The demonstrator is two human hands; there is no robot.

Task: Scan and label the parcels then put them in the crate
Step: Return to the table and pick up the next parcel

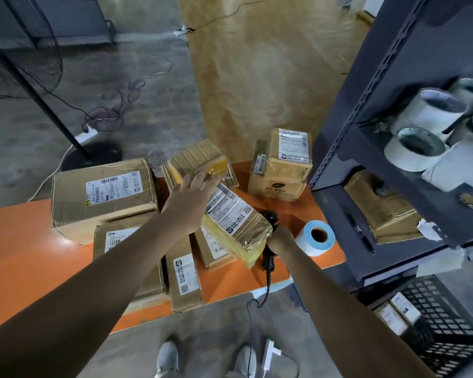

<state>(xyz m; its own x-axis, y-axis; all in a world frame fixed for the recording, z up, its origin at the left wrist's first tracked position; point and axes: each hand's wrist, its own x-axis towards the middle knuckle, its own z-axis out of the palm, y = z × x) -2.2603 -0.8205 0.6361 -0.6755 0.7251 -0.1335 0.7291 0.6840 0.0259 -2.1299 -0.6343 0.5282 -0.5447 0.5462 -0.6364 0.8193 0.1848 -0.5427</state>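
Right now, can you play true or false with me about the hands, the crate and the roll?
1. The right hand holds the scanner. True.
2. The crate is empty. False: parcels lie in it.
3. The roll is on the shelf. False: it lies on the table.
4. The left hand grips a parcel. True.

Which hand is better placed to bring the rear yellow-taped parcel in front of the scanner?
Left. The left hand grips the rear yellow-taped parcel, while the right hand is occupied holding the barcode scanner.
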